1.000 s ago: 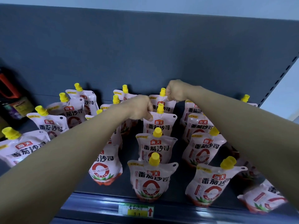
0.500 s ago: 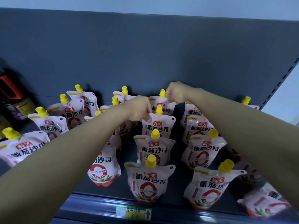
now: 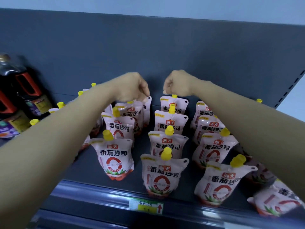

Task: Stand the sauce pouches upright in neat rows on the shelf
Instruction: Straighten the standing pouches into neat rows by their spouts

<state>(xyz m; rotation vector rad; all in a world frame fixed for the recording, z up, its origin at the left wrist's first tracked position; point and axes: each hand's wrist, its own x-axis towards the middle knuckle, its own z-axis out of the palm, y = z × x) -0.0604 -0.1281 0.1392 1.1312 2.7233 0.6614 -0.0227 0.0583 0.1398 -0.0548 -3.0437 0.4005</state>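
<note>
Mostly done: pouches [image 3: 162, 176] upright in rows mid-frame on shelf [image 3: 102, 194]. Left hand [image 3: 133, 87] and right hand [image 3: 177, 83] pinching rear pouch tops. Lower-right pouch [image 3: 277, 204] lying flat, outstanding.

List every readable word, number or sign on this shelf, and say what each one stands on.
"海天": red logo on each sauce pouch.
"番茄沙司": large black characters across each pouch front.
"11": yellow price tag on the shelf edge, beside a red up arrow; its handwriting is unreadable.
Dark bottles: labels too blurred.
</note>
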